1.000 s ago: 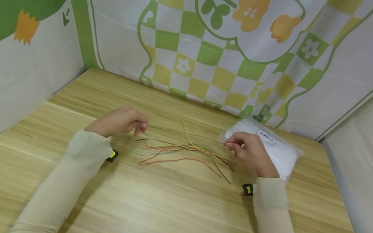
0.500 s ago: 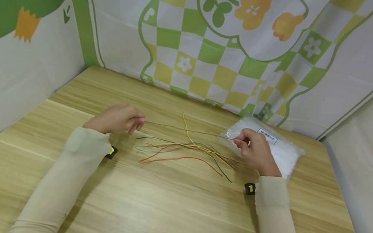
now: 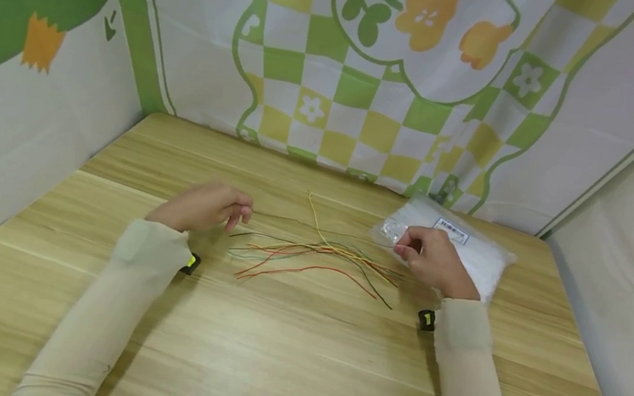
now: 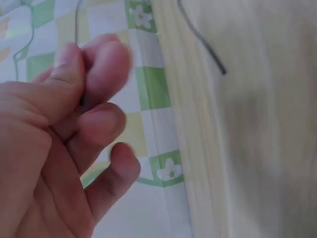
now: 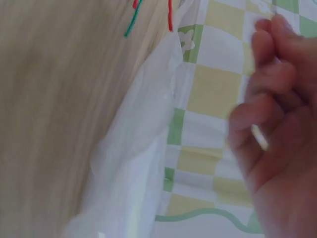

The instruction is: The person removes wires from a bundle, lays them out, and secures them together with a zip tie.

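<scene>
A thin dark wire (image 3: 287, 220) stretches between the two hands above the table. My left hand (image 3: 207, 205) pinches its left end between thumb and index finger; in the left wrist view the wire (image 4: 77, 22) rises from those fingertips. At the other end, my right hand (image 3: 433, 255) pinches it, near the front of a plastic bag. Just below the held wire lies a loose bundle of wires (image 3: 339, 252) in yellow, red, green and dark colours. One yellow wire (image 3: 313, 210) sticks out from it toward the back, and a red wire (image 3: 317, 267) curves along its front.
A clear plastic bag (image 3: 487, 260) with white contents and a barcode label lies at the back right of the wooden table (image 3: 262, 365). A checked, flowered cloth (image 3: 366, 100) hangs behind the table, with printed white walls on both sides.
The right hand has shifted slightly right since a second ago. Both hands rose, drawing the wire straighter, then came down a little, and the wire now hangs slightly slack.
</scene>
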The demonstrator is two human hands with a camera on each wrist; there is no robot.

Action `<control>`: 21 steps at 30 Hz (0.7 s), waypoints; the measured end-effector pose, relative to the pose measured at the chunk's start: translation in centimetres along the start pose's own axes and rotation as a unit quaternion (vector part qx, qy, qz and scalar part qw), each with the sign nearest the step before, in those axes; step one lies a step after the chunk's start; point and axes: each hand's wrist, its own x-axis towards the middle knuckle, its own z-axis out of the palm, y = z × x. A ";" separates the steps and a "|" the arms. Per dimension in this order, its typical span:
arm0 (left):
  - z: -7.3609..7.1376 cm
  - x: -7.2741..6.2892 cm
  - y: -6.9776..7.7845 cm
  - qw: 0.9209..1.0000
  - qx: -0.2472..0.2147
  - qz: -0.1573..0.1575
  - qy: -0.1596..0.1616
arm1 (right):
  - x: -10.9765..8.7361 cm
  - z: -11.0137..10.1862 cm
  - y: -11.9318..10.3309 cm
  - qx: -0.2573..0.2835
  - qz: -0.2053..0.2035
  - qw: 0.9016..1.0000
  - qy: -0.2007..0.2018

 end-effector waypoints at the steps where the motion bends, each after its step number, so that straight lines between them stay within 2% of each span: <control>1: 0.1 0.1 0.2 1.000 -0.004 -0.006 -0.006 | -0.1 -0.1 0.0 -0.001 0.001 1.000 -0.008; 6: 1.0 1.0 1.2 1.000 0.002 -0.024 -0.014 | -0.2 -0.6 0.5 -0.017 0.004 0.999 -0.036; 12: 2.1 1.9 1.8 0.999 0.047 0.008 -0.005 | -0.1 -0.5 1.1 -0.047 -0.004 0.997 -0.066; 19: 2.5 2.2 3.2 0.997 0.057 -0.027 -0.053 | 0.1 -0.6 1.1 -0.052 0.007 0.994 -0.097; 21: 2.5 2.6 3.8 0.996 0.053 -0.021 -0.063 | 0.1 -0.7 0.9 -0.052 0.014 0.993 -0.101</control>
